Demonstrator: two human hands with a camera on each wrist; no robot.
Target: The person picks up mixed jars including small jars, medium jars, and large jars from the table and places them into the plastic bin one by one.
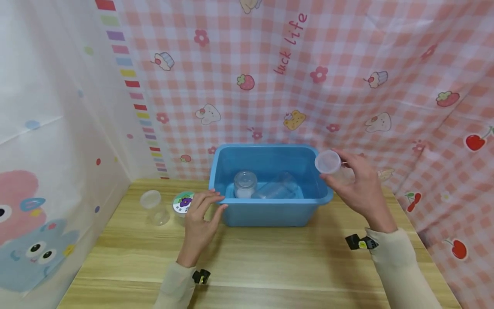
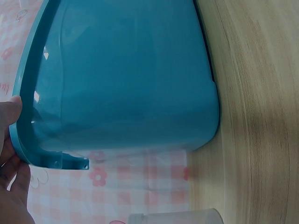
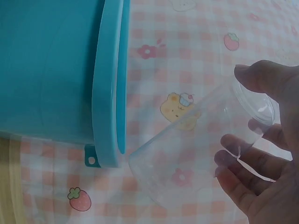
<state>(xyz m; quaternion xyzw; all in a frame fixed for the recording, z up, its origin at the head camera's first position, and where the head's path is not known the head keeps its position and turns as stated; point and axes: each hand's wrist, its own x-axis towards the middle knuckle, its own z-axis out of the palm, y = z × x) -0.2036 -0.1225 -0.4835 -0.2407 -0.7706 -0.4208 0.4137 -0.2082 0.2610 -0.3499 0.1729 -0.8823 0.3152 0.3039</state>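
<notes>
Right now, the right hand [image 1: 360, 180] is gripping a clear jar [image 1: 328, 162] with a pale lid, thumb and fingertips pressing it near the lidded end. The jar is hanging aslant just beside the right end of the blue tub [image 1: 270, 213], clear of the counter [image 1: 270, 266]. The left hand [image 1: 201, 219] is holding the tub's near left corner, thumb and fingers meeting about the rim.

Inside, a glass jar [image 1: 245, 184] is standing upright near the left end, and clear plastic [image 1: 275, 186] is lying on its side next to it. A slip looks likeliest: only fingertips are carrying smooth plastic, so a weak pinch could be dropping the jar or loosening its lid. Passing too low, its base could be catching on the rim. A hard pull at the corner could be tilting the tub and rolling its contents. Carelessly swung, the left hand could be knocking the printed-lid jar [image 1: 182, 202] just beside it.
</notes>
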